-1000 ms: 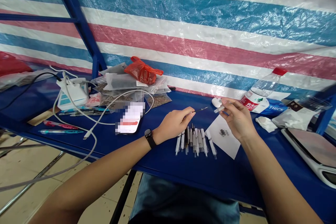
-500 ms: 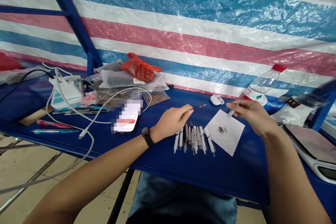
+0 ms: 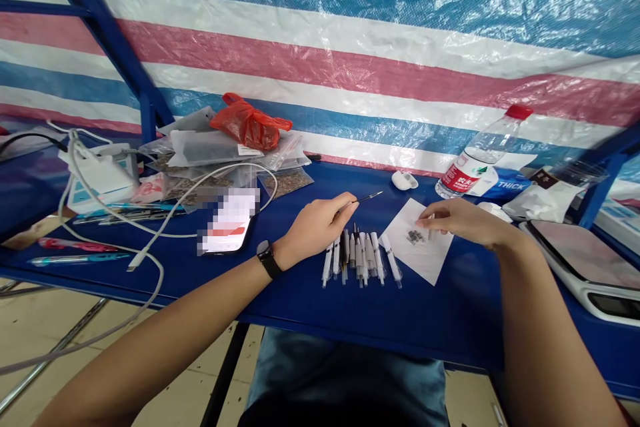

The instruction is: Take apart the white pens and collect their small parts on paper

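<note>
"Striped plastic sheeting (image 3: 320, 60) hangs behind a blue table (image 3: 295, 320). What's happening around that square of white paper (image 3: 407, 247)?"

"Small dark bits (image 3: 415, 237) sit in a little clump on the paper. The right hand (image 3: 465, 221) reaches over its far corner, fingers curled and close to the clump. I can't tell if those fingers are pinching anything."

"And the left hand (image 3: 313, 227)?"

"It's closed around a thin stick (image 3: 370, 197) with a dark pointed tip, just left of the paper. Also left of the paper, white pens (image 3: 363, 259) lie close together, side by side."

"What could go wrong?"

"Those bits look loose, so a stray brush from the right hand or a breath could scatter them. If the paper got bumped, they could slide off among the pens. The pointed tip could also snag the pens if the left hand dropped too low."

"How much room is there?"

"Nearer the person than the paper, there's open blue table before the front edge. Past the paper stand a white earbud case (image 3: 404, 180) and a water bottle (image 3: 473, 160), so a wide sweep that way could knock them. Right of the paper, the space narrows at a flat white-edged device (image 3: 585, 267)."
</note>
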Available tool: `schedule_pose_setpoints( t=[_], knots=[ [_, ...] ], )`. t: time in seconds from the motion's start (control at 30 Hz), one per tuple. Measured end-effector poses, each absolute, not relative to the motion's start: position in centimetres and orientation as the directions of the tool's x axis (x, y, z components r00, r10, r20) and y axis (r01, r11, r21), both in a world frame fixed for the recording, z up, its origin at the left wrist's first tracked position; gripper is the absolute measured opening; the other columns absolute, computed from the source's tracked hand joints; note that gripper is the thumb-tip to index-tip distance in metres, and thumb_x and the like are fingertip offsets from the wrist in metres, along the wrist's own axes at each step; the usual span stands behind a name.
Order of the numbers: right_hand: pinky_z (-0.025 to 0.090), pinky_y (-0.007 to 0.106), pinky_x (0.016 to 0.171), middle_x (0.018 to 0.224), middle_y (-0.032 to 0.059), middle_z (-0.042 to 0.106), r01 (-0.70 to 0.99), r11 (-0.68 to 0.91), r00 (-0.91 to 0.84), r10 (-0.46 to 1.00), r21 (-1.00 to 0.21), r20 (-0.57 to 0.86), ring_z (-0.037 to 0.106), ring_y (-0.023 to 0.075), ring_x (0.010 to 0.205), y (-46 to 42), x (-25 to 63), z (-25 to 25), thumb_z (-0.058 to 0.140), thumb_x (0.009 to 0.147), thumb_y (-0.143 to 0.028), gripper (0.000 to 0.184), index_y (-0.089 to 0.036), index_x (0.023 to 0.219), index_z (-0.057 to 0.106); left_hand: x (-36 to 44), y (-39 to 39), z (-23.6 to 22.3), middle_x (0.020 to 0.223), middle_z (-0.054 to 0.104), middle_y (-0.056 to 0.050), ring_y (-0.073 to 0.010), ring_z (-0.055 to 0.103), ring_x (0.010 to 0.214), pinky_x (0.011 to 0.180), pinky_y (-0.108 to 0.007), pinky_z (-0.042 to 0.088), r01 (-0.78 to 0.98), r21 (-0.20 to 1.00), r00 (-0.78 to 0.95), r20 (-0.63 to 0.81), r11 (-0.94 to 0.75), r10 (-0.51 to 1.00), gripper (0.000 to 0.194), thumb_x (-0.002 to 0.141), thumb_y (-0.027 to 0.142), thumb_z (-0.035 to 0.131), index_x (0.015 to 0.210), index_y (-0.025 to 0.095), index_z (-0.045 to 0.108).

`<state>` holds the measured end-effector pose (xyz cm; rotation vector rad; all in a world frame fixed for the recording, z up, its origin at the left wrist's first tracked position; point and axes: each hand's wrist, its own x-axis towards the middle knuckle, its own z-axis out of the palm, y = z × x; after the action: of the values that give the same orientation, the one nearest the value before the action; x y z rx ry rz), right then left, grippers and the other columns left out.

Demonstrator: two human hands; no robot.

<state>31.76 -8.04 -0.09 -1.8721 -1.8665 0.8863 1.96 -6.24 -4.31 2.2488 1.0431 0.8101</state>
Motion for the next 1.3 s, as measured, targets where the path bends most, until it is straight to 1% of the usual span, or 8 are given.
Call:
schedule_pose_setpoints(
  t=[0.17,0.37,0.53,0.7,0.8,1.03,1.17,1.3],
  knots=[
    [0.039,0.032,0.057,0.06,0.002,0.062,0.587,-0.027,0.06,0.998,-0.809,0.01,0.053,0.0173,0.059,-8.3,30.5,0.1,0.087,0.054,-0.069,0.054,-0.021,0.078,0.078,2.0,-6.3,-4.3,0.055,0.041,0.007,-0.0127,0.042,0.047,0.052,-0.027,0.023,0.488,0.672,0.515,0.294,-0.557,0.805,0.031,0.106,0.041,0.039,0.109,0.021,0.062],
    [0.042,0.031,0.059,0.071,0.0018,0.065,0.375,0.114,-0.061,0.993,-0.92,0.098,0.054,0.0149,0.061,-8.7,24.5,-1.1,0.089,0.058,-0.064,0.052,-0.02,0.077,0.07,2.0,-6.3,-4.4,0.057,0.044,0.007,-0.0139,0.045,0.051,0.054,-0.027,0.025,0.495,0.668,0.49,0.314,-0.556,0.813,0.03,0.105,0.041,0.039,0.111,0.021,0.061],
    [0.039,0.03,0.056,0.058,-0.0039,0.057,0.413,0.196,-0.229,0.968,-0.889,0.107,0.051,0.0151,0.054,-9.3,20.4,-2.7,0.082,0.071,-0.057,0.04,-0.022,0.079,0.065,2.0,-6.1,-4.4,0.061,0.05,0.006,-0.0145,0.049,0.055,0.057,-0.026,0.028,0.501,0.691,0.45,0.305,-0.521,0.839,0.025,0.105,0.038,0.04,0.106,0.022,0.059],
    [0.037,0.028,0.057,0.062,-0.0037,0.059,0.548,0.291,-0.291,0.945,-0.784,0.147,0.05,0.0145,0.056,-9.2,19.0,-3.4,0.073,0.078,-0.039,0.02,-0.023,0.073,0.062,1.9,-6.1,-4.4,0.063,0.054,0.006,-0.0147,0.051,0.057,0.059,-0.026,0.03,0.492,0.702,0.454,0.297,-0.514,0.84,0.024,0.105,0.038,0.039,0.102,0.024,0.058],
    [0.035,0.028,0.058,0.063,-0.0032,0.061,0.606,0.318,-0.332,0.934,-0.729,0.132,0.051,0.0143,0.056,-9.2,18.6,-3.3,0.07,0.078,-0.033,0.016,-0.022,0.071,0.06,1.8,-6.1,-4.5,0.066,0.057,0.005,-0.0147,0.054,0.06,0.059,-0.026,0.031,0.478,0.702,0.462,0.309,-0.528,0.831,0.024,0.105,0.038,0.039,0.099,0.023,0.057],
    [0.037,0.03,0.06,0.062,-0.0027,0.059,0.557,0.27,-0.261,0.955,-0.786,0.143,0.051,0.0153,0.057,-8.9,19.5,-3.1,0.066,0.083,-0.04,0.019,-0.022,0.077,0.065,1.9,-6.2,-4.5,0.064,0.053,0.006,-0.0141,0.051,0.058,0.058,-0.027,0.029,0.484,0.692,0.474,0.307,-0.536,0.825,0.023,0.105,0.037,0.039,0.099,0.023,0.056],
    [0.04,0.03,0.061,0.07,-0.0004,0.064,0.315,0.159,-0.153,0.982,-0.936,0.115,0.053,0.016,0.063,-8.6,19.9,-3.1,0.075,0.075,-0.051,0.032,-0.021,0.088,0.07,1.9,-6.2,-4.3,0.062,0.049,0.006,-0.0134,0.048,0.056,0.058,-0.026,0.029,0.454,0.696,0.481,0.334,-0.557,0.81,0.022,0.105,0.035,0.039,0.097,0.022,0.055],
    [0.041,0.029,0.059,0.076,0.0029,0.067,0.103,0.044,-0.028,0.999,-0.994,0.042,0.053,0.0142,0.065,-8.6,19.4,-3.0,0.079,0.07,-0.058,0.04,-0.02,0.076,0.068,1.9,-6.2,-4.3,0.056,0.044,0.009,-0.0124,0.045,0.049,0.055,-0.026,0.027,0.433,0.709,0.51,0.317,-0.557,0.8,0.019,0.105,0.034,0.041,0.101,0.022,0.055]
  ],
)
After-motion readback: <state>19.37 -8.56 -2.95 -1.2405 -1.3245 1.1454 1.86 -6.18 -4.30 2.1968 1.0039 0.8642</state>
